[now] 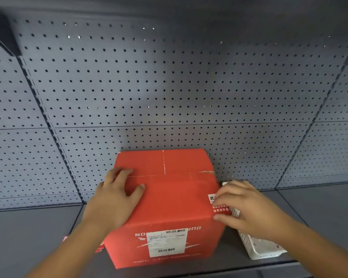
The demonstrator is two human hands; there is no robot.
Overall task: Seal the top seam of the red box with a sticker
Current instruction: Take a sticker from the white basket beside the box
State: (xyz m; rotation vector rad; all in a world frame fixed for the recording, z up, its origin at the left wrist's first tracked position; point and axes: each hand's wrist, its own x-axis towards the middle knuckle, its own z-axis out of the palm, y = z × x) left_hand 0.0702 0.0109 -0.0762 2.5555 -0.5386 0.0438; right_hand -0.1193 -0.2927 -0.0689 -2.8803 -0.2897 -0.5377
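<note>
With the left hand (117, 194) spread flat steadying the red box (169, 199), the right hand (243, 207) seems to pinch a sticker (219, 203) at its edge, which next needs smoothing across the seam (169, 174).

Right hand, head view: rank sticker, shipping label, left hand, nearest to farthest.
From the right hand:
1. Sticker, on the red box's right edge, under the fingertips.
2. Shipping label, on the box's front face, below and left.
3. Left hand, flat on the box's left side.
</note>
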